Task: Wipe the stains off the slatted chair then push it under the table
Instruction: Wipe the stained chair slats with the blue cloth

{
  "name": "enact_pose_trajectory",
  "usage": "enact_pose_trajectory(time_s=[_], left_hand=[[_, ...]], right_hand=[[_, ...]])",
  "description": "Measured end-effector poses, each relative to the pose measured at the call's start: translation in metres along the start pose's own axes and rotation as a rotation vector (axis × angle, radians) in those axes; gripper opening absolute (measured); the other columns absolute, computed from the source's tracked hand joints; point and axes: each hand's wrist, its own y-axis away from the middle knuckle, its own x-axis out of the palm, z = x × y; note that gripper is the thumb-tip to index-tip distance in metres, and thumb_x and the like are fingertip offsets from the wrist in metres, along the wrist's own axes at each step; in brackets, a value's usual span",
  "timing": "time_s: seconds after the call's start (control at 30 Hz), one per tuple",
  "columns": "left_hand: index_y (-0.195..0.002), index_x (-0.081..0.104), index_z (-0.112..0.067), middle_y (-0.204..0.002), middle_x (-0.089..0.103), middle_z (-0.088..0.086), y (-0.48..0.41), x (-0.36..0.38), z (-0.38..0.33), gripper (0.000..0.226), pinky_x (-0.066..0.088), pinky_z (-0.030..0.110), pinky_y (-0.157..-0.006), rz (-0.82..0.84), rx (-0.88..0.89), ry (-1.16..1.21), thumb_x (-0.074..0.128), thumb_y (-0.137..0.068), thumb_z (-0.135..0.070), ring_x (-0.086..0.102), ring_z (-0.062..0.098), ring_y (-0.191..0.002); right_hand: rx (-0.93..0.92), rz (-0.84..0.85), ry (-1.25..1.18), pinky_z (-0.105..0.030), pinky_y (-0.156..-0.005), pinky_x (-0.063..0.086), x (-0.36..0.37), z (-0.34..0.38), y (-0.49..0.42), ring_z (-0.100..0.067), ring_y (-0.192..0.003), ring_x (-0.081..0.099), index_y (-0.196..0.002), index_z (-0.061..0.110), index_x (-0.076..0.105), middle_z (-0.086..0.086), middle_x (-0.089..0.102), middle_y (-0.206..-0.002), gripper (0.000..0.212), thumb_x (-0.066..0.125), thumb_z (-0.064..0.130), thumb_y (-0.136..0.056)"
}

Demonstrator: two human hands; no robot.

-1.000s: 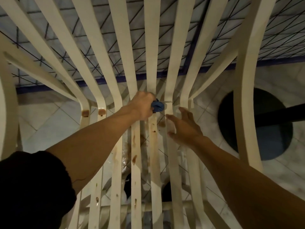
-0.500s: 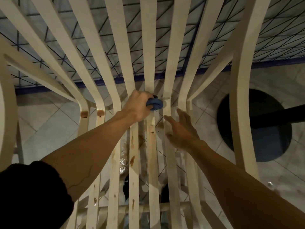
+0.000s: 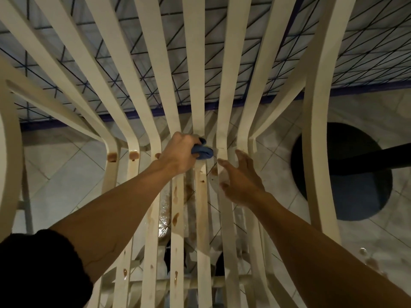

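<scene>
A cream slatted chair (image 3: 224, 214) fills the view, seen from above, its back slats rising toward the top. Brown stains (image 3: 175, 218) spot the seat slats, with more blotches at the bend on the left (image 3: 112, 157). My left hand (image 3: 180, 154) grips a bunched blue cloth (image 3: 202, 151) and presses it where a middle slat bends from seat to back. My right hand (image 3: 239, 182) lies just right of it with fingers spread, resting against the neighbouring slats.
A table top with a blue grid pattern (image 3: 222, 70) lies beyond the chair back. Its black round base (image 3: 342, 174) and dark pole (image 3: 378, 158) stand on the pale tiled floor at the right. The chair's armrests flank both sides.
My left hand with the cloth has shifted slightly up the slat toward the bend. My right hand has stayed beside it, moving little.
</scene>
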Motion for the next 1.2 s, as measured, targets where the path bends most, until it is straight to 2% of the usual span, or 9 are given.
enact_pose_trajectory(time_s=[0.1,0.27,0.33,0.43,0.57,0.7,0.87,1.03,1.2], left_hand=[[-0.113,0.069,-0.013,-0.112,0.064,0.012,-0.002,0.003,-0.002,0.025,0.043,0.034,-0.088,-0.028,0.084,-0.101,0.065,-0.088,-0.014,0.055,0.033,-0.105],[-0.129,0.058,-0.014,-0.126,0.059,0.009,0.007,0.013,-0.003,0.037,0.037,0.033,-0.087,-0.053,0.065,-0.175,0.060,-0.092,-0.014,0.044,0.033,-0.106],[-0.130,0.057,-0.014,-0.122,0.062,0.011,0.008,0.011,-0.006,0.037,0.034,0.031,-0.080,-0.021,0.045,-0.185,0.058,-0.094,-0.015,0.045,0.034,-0.106],[-0.121,0.061,-0.012,-0.109,0.066,0.014,0.006,0.005,-0.010,0.029,0.028,0.023,-0.074,0.068,0.024,-0.189,0.057,-0.093,-0.013,0.054,0.033,-0.103],[-0.117,0.063,-0.009,-0.108,0.067,0.013,-0.001,0.000,-0.018,0.027,0.032,0.023,-0.076,0.108,0.000,-0.174,0.058,-0.091,-0.012,0.058,0.031,-0.104],[-0.124,0.058,-0.009,-0.113,0.063,0.016,-0.009,-0.004,-0.020,0.031,0.037,0.032,-0.088,0.012,-0.010,-0.184,0.056,-0.093,-0.010,0.050,0.036,-0.108],[-0.123,0.058,-0.014,-0.109,0.063,0.014,0.002,0.005,-0.011,0.030,0.035,0.029,-0.076,0.059,0.026,-0.220,0.056,-0.093,-0.011,0.048,0.033,-0.104],[-0.112,0.067,-0.009,-0.105,0.066,0.016,-0.007,0.000,-0.008,0.025,0.053,0.035,-0.078,0.203,-0.036,-0.120,0.061,-0.089,-0.017,0.060,0.032,-0.102],[-0.117,0.067,-0.011,-0.109,0.068,0.013,-0.015,-0.003,-0.008,0.027,0.044,0.024,-0.077,0.049,0.034,-0.094,0.062,-0.090,-0.014,0.061,0.029,-0.104]], right_hand=[[0.001,0.003,0.009,-0.048,-0.117,0.024,0.001,0.000,-0.001,-0.026,-0.149,-0.015,-0.150,0.040,0.022,-0.001,-0.012,-0.161,0.068,0.060,0.029,-0.095],[-0.005,-0.019,0.015,-0.048,-0.117,0.026,0.002,0.001,-0.001,-0.026,-0.148,-0.014,-0.150,0.038,0.025,-0.004,-0.010,-0.161,0.067,0.060,0.028,-0.094],[0.002,-0.011,0.005,-0.048,-0.118,0.026,0.002,0.001,0.000,-0.025,-0.148,-0.015,-0.150,0.038,0.026,-0.003,-0.011,-0.161,0.067,0.060,0.027,-0.094],[0.012,-0.006,0.004,-0.048,-0.118,0.025,0.001,0.002,0.000,-0.025,-0.149,-0.016,-0.150,0.038,0.026,-0.003,-0.013,-0.162,0.067,0.060,0.027,-0.094],[0.023,0.001,-0.007,-0.048,-0.118,0.025,-0.001,0.004,0.000,-0.025,-0.149,-0.016,-0.150,0.038,0.026,-0.002,-0.013,-0.162,0.066,0.060,0.026,-0.094],[0.030,-0.003,-0.013,-0.048,-0.118,0.025,-0.001,0.005,0.001,-0.025,-0.149,-0.015,-0.149,0.039,0.027,-0.001,-0.012,-0.162,0.065,0.060,0.026,-0.094],[0.040,-0.005,-0.016,-0.049,-0.118,0.025,0.001,0.005,0.000,-0.025,-0.149,-0.016,-0.149,0.040,0.026,-0.001,-0.012,-0.162,0.067,0.061,0.026,-0.094],[0.044,0.007,-0.035,-0.049,-0.119,0.023,-0.001,0.006,0.000,-0.024,-0.149,-0.016,-0.150,0.039,0.026,0.000,-0.012,-0.162,0.068,0.061,0.024,-0.094],[0.026,-0.004,-0.021,-0.049,-0.118,0.025,0.001,0.003,0.000,-0.024,-0.149,-0.015,-0.150,0.039,0.026,0.000,-0.012,-0.162,0.067,0.061,0.026,-0.094]])
